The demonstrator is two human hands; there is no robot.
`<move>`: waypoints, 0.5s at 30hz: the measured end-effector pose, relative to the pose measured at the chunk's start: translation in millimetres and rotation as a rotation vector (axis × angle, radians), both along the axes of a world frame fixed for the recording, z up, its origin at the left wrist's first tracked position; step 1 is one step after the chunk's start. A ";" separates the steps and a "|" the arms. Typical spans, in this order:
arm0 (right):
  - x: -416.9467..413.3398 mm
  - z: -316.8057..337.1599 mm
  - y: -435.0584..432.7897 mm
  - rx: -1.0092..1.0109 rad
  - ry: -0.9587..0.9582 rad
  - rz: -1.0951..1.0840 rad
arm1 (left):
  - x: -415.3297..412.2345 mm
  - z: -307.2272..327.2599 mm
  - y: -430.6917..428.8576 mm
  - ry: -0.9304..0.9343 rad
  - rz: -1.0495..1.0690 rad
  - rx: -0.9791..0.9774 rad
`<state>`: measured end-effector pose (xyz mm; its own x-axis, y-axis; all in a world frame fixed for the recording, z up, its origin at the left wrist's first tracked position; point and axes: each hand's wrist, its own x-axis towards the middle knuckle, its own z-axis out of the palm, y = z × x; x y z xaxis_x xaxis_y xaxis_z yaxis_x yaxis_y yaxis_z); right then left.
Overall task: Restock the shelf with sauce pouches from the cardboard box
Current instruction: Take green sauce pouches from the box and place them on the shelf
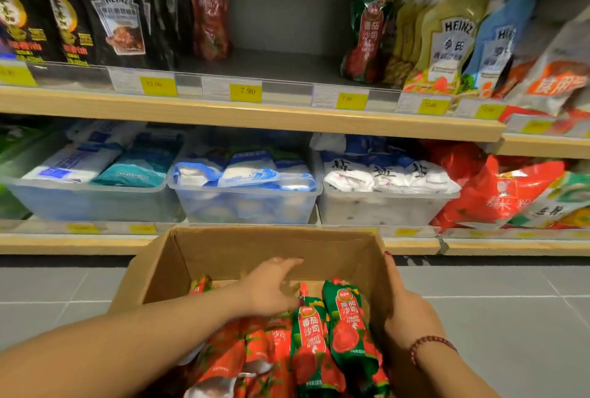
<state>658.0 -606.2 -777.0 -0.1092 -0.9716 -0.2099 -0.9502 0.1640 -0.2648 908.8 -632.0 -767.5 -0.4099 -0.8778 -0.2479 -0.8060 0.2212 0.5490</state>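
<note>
Ketchup pouches [311,333] lie heaped in the box [223,254] at six o'clock. The left grip [274,289] hangs over them, released. The right grip [405,305] lies flat, also released, against the box's three-o'clock wall. At twelve, the shelf [255,116] carries two upright red packs [209,11] with bare board between them, and tubs [245,203] sit below.

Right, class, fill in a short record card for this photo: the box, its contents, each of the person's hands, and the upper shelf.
box: open cardboard box in front of the shelves
contents: red-and-green tomato ketchup pouches, piled toward its near end
left: left hand reaches inside the box, fingers loosely spread over the pouches
right: right hand lies flat against the box's right wall
shelf: upper shelf is bare in the middle; one matching ketchup pouch stands right of the gap
</note>
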 end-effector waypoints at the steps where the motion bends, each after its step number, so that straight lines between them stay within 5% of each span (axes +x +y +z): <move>1: -0.3 0.2 -2.4 0.005 -0.027 0.007 | -15.5 -10.5 -5.0 0.003 -0.023 0.071; 8: -6.9 -11.7 -7.6 -0.045 -0.154 0.060 | -69.1 -67.7 -21.6 0.066 -0.035 0.368; 15: -9.0 -20.7 -6.4 -0.066 -0.118 0.069 | -90.0 -97.8 -33.2 -0.045 -0.001 0.329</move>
<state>649.0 -612.6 -797.7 -0.0203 -0.9881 -0.1523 -0.9204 0.0780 -0.3831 818.8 -665.2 -865.3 -0.3930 -0.7473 -0.5358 -0.8310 0.0392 0.5549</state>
